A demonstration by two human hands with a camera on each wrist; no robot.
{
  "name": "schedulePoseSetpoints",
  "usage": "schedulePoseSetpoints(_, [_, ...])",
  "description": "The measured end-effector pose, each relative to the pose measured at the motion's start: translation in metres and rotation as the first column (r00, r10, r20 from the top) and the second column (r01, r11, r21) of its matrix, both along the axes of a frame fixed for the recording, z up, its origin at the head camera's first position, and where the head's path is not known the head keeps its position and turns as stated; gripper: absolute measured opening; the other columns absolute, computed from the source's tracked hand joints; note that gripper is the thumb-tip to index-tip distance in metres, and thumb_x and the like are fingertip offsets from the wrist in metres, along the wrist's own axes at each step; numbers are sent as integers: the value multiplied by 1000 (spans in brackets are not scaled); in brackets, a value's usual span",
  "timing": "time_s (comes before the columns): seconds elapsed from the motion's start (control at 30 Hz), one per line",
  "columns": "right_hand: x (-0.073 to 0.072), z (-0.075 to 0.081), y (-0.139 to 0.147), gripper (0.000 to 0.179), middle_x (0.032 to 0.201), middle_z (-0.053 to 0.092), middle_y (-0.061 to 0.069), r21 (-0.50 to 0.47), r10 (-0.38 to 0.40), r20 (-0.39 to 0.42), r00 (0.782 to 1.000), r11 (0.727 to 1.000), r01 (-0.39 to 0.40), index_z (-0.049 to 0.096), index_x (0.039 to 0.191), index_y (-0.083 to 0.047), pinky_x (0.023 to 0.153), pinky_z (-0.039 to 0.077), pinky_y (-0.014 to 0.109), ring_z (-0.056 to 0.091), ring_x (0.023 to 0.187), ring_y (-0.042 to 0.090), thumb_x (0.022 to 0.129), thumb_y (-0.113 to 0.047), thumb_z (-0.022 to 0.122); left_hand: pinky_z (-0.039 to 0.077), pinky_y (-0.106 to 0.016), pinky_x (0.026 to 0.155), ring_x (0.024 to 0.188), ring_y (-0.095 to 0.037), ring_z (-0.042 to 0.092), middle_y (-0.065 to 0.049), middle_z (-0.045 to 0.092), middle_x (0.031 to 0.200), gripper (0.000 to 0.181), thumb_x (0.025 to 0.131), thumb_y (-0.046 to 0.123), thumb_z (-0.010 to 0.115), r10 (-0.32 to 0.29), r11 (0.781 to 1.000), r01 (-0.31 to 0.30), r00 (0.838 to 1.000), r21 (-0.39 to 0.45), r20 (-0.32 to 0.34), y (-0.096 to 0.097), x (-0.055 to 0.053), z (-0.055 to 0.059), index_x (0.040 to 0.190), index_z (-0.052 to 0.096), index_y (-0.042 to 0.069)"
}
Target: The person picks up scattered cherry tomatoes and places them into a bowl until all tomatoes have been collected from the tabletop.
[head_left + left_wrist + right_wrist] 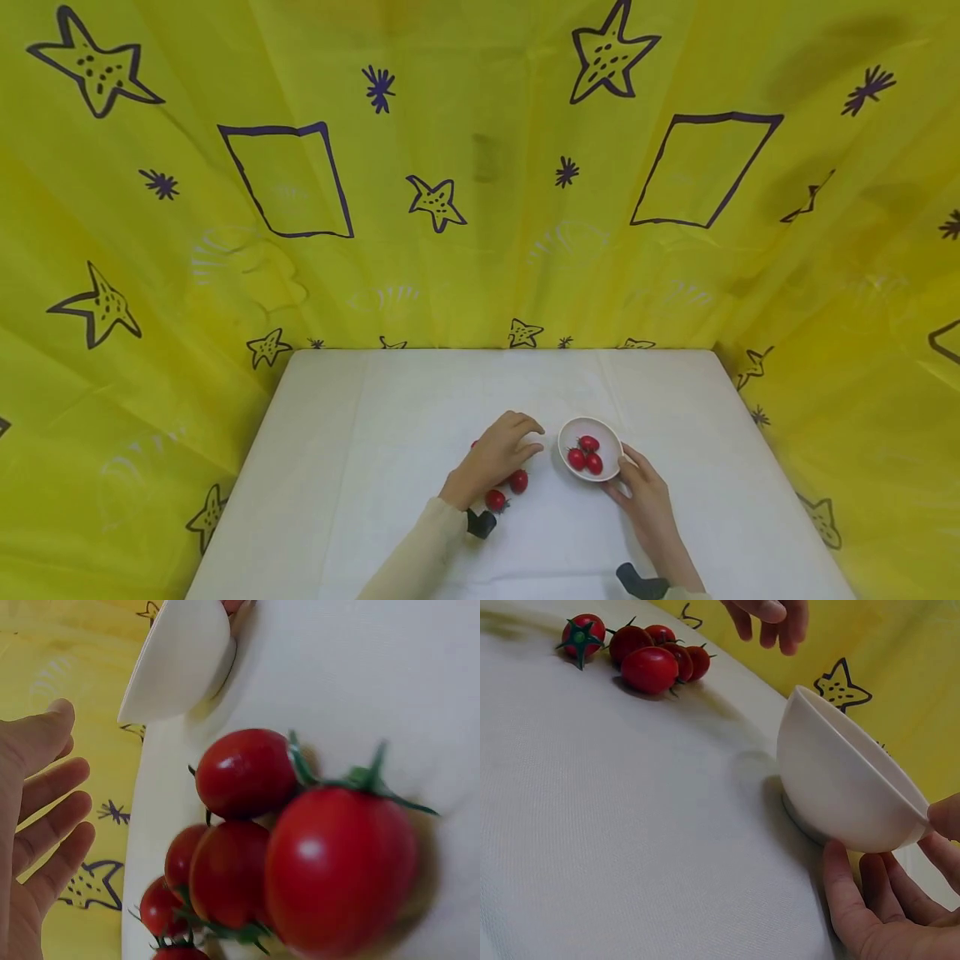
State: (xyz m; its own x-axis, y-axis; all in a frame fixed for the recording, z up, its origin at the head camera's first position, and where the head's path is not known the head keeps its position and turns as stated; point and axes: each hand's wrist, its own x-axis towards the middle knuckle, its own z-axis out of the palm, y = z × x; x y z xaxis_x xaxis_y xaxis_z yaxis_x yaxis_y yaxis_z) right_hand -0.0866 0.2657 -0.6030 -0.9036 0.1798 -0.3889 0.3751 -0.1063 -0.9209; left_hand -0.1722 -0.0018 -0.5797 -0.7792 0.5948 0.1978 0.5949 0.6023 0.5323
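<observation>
My right hand (645, 496) holds a small white bowl (609, 450) by its near right side. In the right wrist view the thumb is on the rim and the fingertips are under the side of the bowl (840, 780), which is tilted. Three red cherry tomatoes (594, 463) lie inside it. To the left, my left hand (497, 450) hovers with nothing in it, fingers loosely bent and spread from the thumb, pointing towards the bowl. Beneath that hand, several cherry tomatoes (341, 870) with green stems sit bunched on the table, partly hidden by the hand in the head view.
A white cloth covers the table (405, 417). Yellow curtains (480, 275) with star drawings stand along its back and both sides. Dark straps (482, 523) show at the wrists.
</observation>
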Motion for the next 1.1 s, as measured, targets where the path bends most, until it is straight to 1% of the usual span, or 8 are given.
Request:
schedulePoseSetpoints(0.13, [0, 0, -1, 57, 168, 28, 20, -9, -8, -4, 1000, 1000, 8, 27, 164, -11, 103, 57, 28, 56, 101, -17, 114, -30, 43, 55, -26, 104, 112, -11, 58, 5, 69, 126, 26, 103, 31, 67, 65, 995, -73, 992, 64, 110, -14, 8, -7, 126, 70, 19])
schedulePoseSetpoints(0.23, [0, 0, 0, 57, 169, 27, 19, -10, -11, -7, 1000, 1000, 11, 27, 164, -11, 103, 57, 28, 56, 101, -17, 113, -30, 43, 56, -25, 99, 107, -10, 55, 3, 69, 122, 24, 103, 30, 67, 96, 988, -111, 986, 103, 139, -25, 12, -11, 124, 70, 18])
schedulePoseSetpoints(0.53, [1, 3, -1, 56, 170, 26, 19, -10, -12, -15, 1000, 1000, 12, 27, 164, -9, 102, 57, 26, 55, 106, -14, 114, -27, 43, 56, -29, 100, 113, -13, 57, 6, 69, 118, 19, 100, 24, 71, 127, 981, -138, 988, 133, 88, -52, 14, -24, 119, 70, 19])
schedulePoseSetpoints(0.67, [1, 3, -2, 56, 170, 25, 19, -3, -1, -8, 1000, 1000, 1, 26, 165, -9, 103, 57, 27, 52, 128, 6, 114, -28, 42, 56, -31, 102, 116, -14, 58, 6, 70, 119, 21, 98, 23, 75, 155, 982, -156, 988, 101, 25, -60, 14, -29, 118, 71, 19])
schedulePoseSetpoints(0.77, [1, 3, -2, 56, 170, 25, 19, -2, -2, -2, 1000, 1000, 2, 26, 165, -10, 103, 57, 27, 47, 137, 16, 114, -27, 42, 56, -34, 102, 116, -18, 59, 2, 70, 119, 21, 96, 21, 77, 172, 982, -170, 985, 83, -22, -64, 15, -32, 116, 71, 16])
schedulePoseSetpoints(0.87, [1, 3, -1, 55, 170, 26, 19, 0, -3, -4, 1000, 1000, 3, 27, 164, -10, 103, 57, 28, 53, 127, 6, 114, -26, 42, 55, -35, 103, 116, -20, 60, -1, 70, 120, 24, 96, 20, 76, 185, 981, -183, 982, 65, -29, -67, 16, -34, 119, 70, 14])
schedulePoseSetpoints(0.97, [0, 2, -1, 55, 169, 28, 20, 5, -1, -12, 1000, 1000, 1, 27, 164, -10, 102, 57, 28, 57, 113, -6, 114, -27, 42, 54, -36, 107, 120, -21, 60, -3, 68, 126, 30, 97, 20, 75, 201, 979, -201, 980, 45, 4, -70, 17, -35, 126, 67, 13])
schedulePoseSetpoints(1.1, [0, 2, -2, 55, 166, 31, 22, 9, -3, -10, 1000, 1000, 3, 28, 164, -9, 101, 58, 29, 59, 106, -10, 114, -27, 42, 53, -38, 110, 124, -22, 59, -4, 66, 132, 37, 97, 18, 74, 212, 976, -215, 975, 32, 64, -74, 18, -37, 133, 64, 12])
